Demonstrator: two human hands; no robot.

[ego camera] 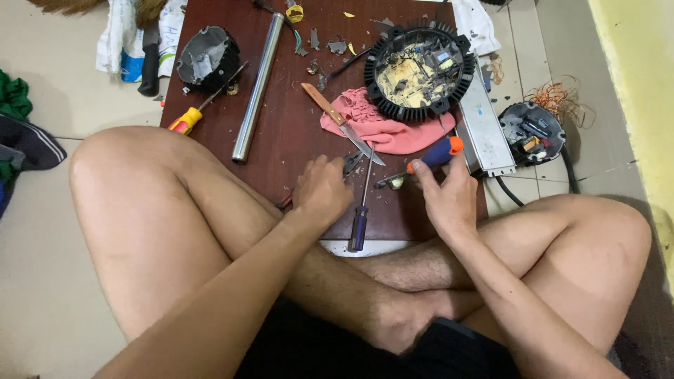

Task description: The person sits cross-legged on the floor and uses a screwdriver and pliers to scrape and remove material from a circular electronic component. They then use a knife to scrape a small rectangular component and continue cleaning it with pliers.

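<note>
Crossed bare legs frame a dark wooden desk [281, 133] where the left hand [321, 191] pins a small metal part [353, 163] while the right hand [446, 193] grips a blue-and-orange screwdriver [437, 154], seemingly mid-prying, needing steady tip pressure next.

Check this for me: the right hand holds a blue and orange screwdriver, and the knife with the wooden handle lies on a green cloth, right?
Not quite. The head view shows the knife lying partly on a pink cloth, not a green one. The right hand does hold the blue and orange screwdriver.

White and blue plastic package [126, 42], possibly printed, top left on floor
</note>
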